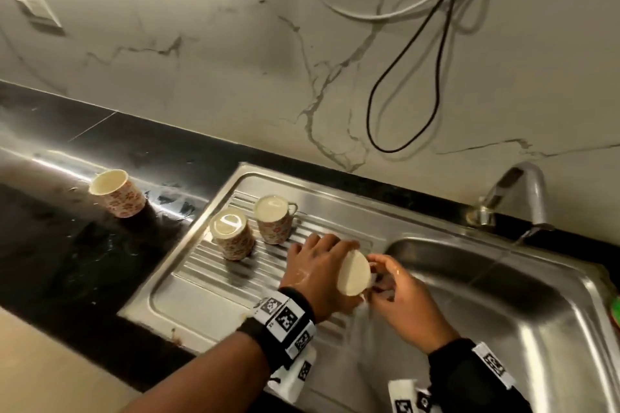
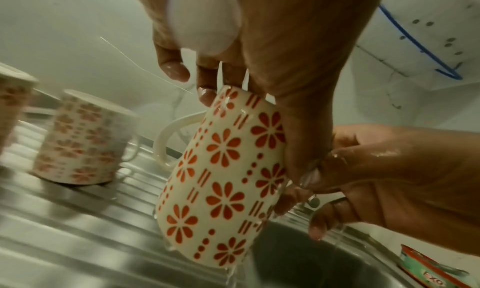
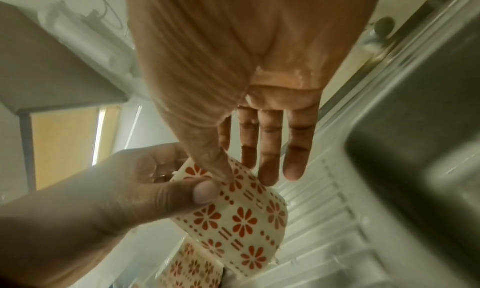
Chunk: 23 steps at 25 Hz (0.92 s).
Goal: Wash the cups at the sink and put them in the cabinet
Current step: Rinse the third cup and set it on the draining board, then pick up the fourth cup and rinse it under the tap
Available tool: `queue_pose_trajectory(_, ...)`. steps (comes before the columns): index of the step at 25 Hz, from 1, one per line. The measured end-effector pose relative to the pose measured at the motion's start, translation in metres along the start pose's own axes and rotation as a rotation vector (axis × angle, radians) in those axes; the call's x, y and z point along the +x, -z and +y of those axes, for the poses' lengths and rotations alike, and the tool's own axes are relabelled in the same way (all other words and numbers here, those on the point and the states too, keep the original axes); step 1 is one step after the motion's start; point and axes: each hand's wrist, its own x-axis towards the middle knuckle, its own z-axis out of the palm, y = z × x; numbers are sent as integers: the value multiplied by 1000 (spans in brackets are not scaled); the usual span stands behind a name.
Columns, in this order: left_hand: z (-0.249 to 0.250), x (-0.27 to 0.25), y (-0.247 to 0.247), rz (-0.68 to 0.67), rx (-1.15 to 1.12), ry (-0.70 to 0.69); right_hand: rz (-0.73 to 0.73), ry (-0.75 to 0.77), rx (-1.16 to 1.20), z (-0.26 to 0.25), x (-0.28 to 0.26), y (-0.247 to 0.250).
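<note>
My left hand [image 1: 318, 270] grips a cream cup with orange flowers [image 1: 354, 273] tilted over the edge between drainboard and sink basin [image 1: 469, 282]. In the left wrist view the cup [image 2: 221, 189] drips water, its handle pointing left. My right hand [image 1: 399, 292] is wet and sits just right of the cup. In the right wrist view its fingers [image 3: 270, 148] are straight and its thumb touches the cup [image 3: 239, 216]. Two matching cups [image 1: 231, 238] [image 1: 273, 223] stand upside down on the drainboard [image 1: 208, 292]. Another cup [image 1: 115, 193] stands mouth up on the black counter.
The faucet [image 1: 526, 184] at the back right runs a thin stream into the basin. A green and red pack [image 2: 428, 270] lies at the sink's right edge. Black and white cables [image 1: 419, 77] hang down the marble wall. The black counter [image 1: 67, 261] extends left.
</note>
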Motion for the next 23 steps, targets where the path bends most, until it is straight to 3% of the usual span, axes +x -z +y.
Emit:
queue_pose_trajectory(3,-75,-5,8,-42,3,-77,-68,20,-78,-27,24,-66)
queue_pose_trajectory(8,-154,3,11,-87,10,-225,29,-25,-112,-51,53,-134)
queue_pose_trajectory(14,-177,14,6,-153,15,-263,114,-93,-115,-55,64,-159)
queue_pose_trajectory(19,-180,10,3,-135,-14,-267,82,-119,-130,-55,62,-165)
queue_pose_trajectory(23,-191,-7,13,-48,-168,-258,70,-62,-477,-66,61,-161)
